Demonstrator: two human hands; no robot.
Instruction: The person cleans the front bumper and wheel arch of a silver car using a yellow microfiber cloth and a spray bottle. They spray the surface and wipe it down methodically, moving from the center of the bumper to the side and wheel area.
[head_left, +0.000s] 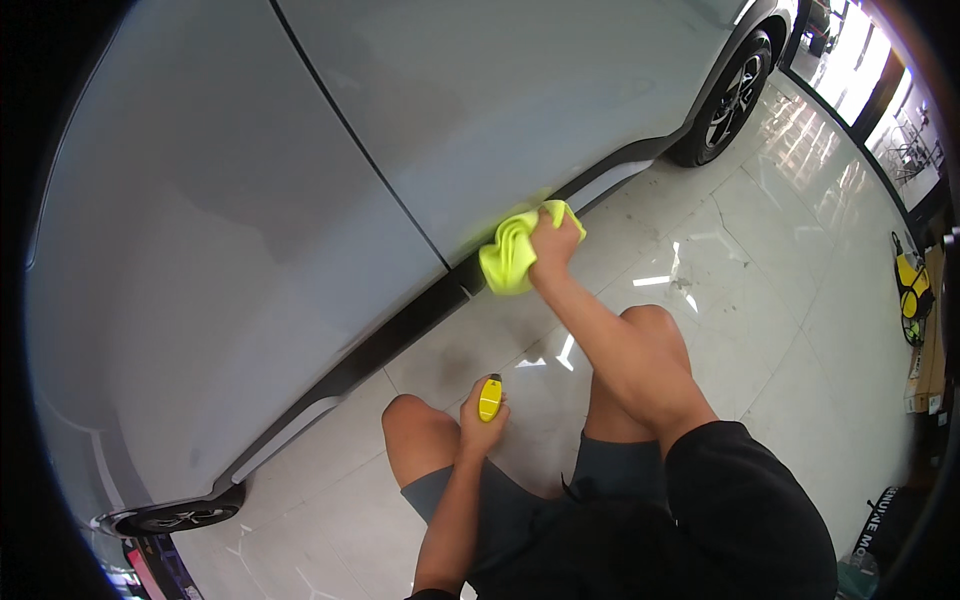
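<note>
My right hand (553, 244) grips a bunched yellow-green cloth (511, 255) and presses it to the lower edge of a grey car door (480, 135), just above the black sill trim (397, 330). The cloth covers part of that trim, close to the bottom of the dark seam between two door panels. Between my knees, my left hand (476, 427) is closed around a small yellow tool (490, 398) with a dark tip. Its exact kind is unclear, and my fingers hide part of it.
Car wheels (727, 105) stand at the upper right and lower left (184, 517). Glossy pale tiles (757, 315) cover the floor. Along the right side lie a yellow-and-black device (913, 292), a cardboard box (930, 360) and a black bag (885, 521) bearing writing. Glass doors (847, 60) are beyond.
</note>
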